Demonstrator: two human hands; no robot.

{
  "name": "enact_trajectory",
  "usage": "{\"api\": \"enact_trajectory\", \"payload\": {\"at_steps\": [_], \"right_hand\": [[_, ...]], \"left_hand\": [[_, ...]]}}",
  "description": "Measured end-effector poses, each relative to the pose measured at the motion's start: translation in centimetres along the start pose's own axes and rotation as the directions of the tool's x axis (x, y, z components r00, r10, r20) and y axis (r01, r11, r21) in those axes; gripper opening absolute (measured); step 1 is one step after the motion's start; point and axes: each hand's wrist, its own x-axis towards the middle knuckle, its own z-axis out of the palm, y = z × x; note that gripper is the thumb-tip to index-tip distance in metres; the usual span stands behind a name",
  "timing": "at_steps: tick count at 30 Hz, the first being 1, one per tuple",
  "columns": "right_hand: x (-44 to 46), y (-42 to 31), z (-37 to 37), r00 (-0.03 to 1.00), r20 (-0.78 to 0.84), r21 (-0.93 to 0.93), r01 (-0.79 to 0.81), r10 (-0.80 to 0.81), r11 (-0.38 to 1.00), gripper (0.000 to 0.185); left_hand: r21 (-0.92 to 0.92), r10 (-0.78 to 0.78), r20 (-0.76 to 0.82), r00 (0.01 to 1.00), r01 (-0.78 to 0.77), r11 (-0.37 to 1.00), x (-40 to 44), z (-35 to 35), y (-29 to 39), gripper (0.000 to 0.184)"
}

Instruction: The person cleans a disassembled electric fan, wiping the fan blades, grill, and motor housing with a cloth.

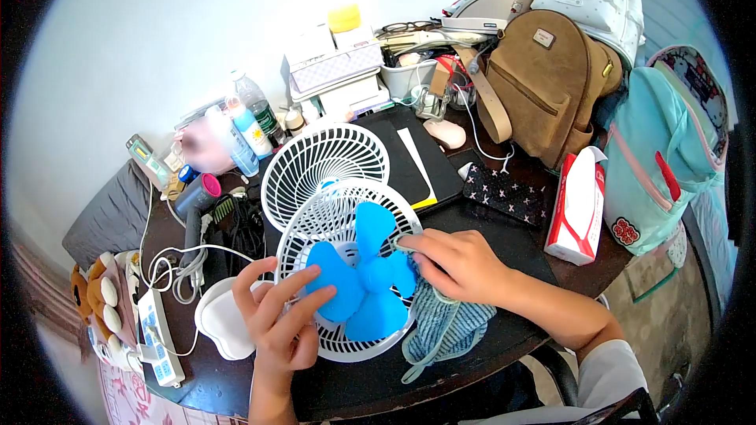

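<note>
A white fan with blue blades [376, 275] lies on its back on the dark desk, its blades facing up without a front cover. My left hand [277, 313] is open with fingers spread, fingertips at the left blade. In my right hand [457, 265] is a striped blue-grey cloth [450, 323], pinched at the tip of the right-hand blade; the rest of the cloth hangs down onto the desk edge. Behind the fan rests a loose white grille [272, 181], partly overlapped by it.
At left are a hair dryer [193, 203], coiled cables and a power strip [161, 346]. Bottles [250, 130] and boxes stand along the wall. A brown backpack [543, 83], a tissue box [573, 208] and a teal bag [657, 157] sit on the right.
</note>
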Motion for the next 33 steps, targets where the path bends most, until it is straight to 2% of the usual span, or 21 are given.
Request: {"api": "enact_trajectory", "payload": {"at_steps": [8,11,17,20,23,26,30,32,33], "right_hand": [[-0.1,0.2,-0.2,0.979,0.047,0.089,-0.204,0.2,0.975,0.021],[-0.5,0.9,0.2,0.966,0.053,0.175,-0.259,0.254,0.95,0.019],[-0.8,2.1,0.3,0.932,0.126,0.16,-0.358,0.341,0.92,0.019],[-0.6,2.3,0.0,0.9,0.196,0.16,-0.421,0.389,0.893,0.018],[-0.5,2.4,-0.2,0.827,0.339,0.115,-0.509,0.448,0.853,0.015],[-0.8,3.3,0.5,0.813,0.362,0.284,-0.563,0.457,0.776,0.021],[-0.8,4.2,0.7,0.729,0.503,0.421,-0.676,0.464,0.605,0.025],[-1.2,4.9,1.3,0.696,0.559,0.481,-0.714,0.45,0.508,0.028],[-1.0,4.8,1.1,0.643,0.621,0.441,-0.76,0.449,0.478,0.028]], "left_hand": [[0.008,0.009,0.001,1.0,-0.009,1.0,0.0,0.1,-0.1,0.027],[0.012,0.005,0.002,1.0,-0.005,1.0,0.0,0.0,0.0,0.027],[0.005,0.002,-0.001,1.0,-0.002,1.0,0.0,0.1,-0.1,0.028],[0.001,0.007,-0.006,1.0,-0.007,1.0,0.0,0.1,-0.1,0.028],[0.002,0.012,-0.008,1.0,-0.012,1.0,0.0,0.1,-0.1,0.029],[0.0,0.029,-0.014,0.999,-0.029,1.0,-0.1,0.1,-0.3,0.029],[-0.003,0.025,-0.011,1.0,-0.025,1.0,-0.1,0.0,-0.2,0.028],[0.0,0.019,-0.006,1.0,-0.019,1.0,-0.1,0.0,-0.2,0.028],[0.0,0.019,-0.005,1.0,-0.019,1.0,-0.1,0.0,-0.2,0.027]]}}
